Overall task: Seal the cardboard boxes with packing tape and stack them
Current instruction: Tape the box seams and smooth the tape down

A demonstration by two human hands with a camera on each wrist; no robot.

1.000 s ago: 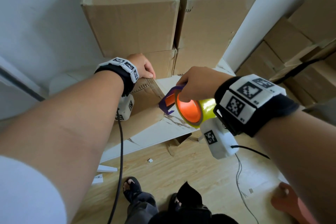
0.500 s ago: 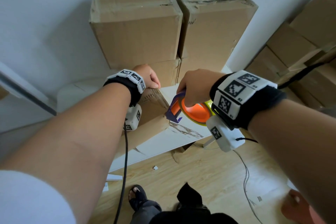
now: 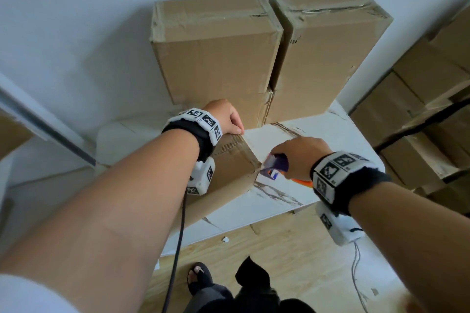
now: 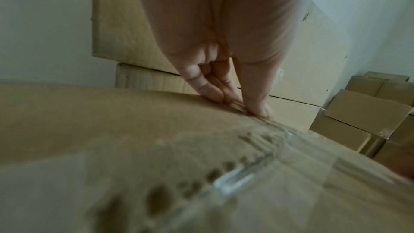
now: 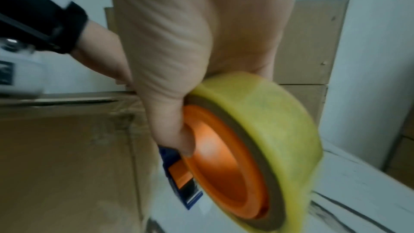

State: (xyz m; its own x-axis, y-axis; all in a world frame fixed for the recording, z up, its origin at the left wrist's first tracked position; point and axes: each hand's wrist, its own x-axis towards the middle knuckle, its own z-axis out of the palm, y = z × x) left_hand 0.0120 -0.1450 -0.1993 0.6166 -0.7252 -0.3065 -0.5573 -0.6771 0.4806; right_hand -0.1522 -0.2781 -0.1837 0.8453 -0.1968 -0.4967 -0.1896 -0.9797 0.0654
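Left hand (image 3: pixel 226 117) is planted on the far top edge of the cardboard box (image 3: pixel 229 168) being sealed; in the left wrist view its fingertips (image 4: pixel 215 95) are straight and pressed down on the clear tape strip (image 4: pixel 268 130) running along the top seam, nothing gripped. Right hand (image 3: pixel 300 157) is wrapped around the tape dispenser (image 5: pixel 241 157): thumb curled into the orange hub, the yellowish tape roll (image 5: pixel 280 130) against the palm, the blue cutter end (image 3: pixel 276 168) pointing at the box's near right top corner. The cutter sits just beside that corner, at the box edge; contact can't be confirmed from the head view because of blur. The box sits on a white tabletop (image 3: pixel 318 140) with dark scuff marks, roughly mid-table, under the left forearm. Behind it against the white wall (image 3: pixel 76 33) are stacked sealed boxes (image 3: pixel 216 48): two large cartons side by side on top of lower ones. More brown cartons (image 3: pixel 419 99) are piled to the right of the table. Both wrists carry black bands with white marker-tagged camera modules; a black cable (image 3: pixel 178 249) hangs from the left one. Below the table edge there's a light wood floor (image 3: pixel 279 249) and the person's sandalled foot (image 3: pixel 198 274).
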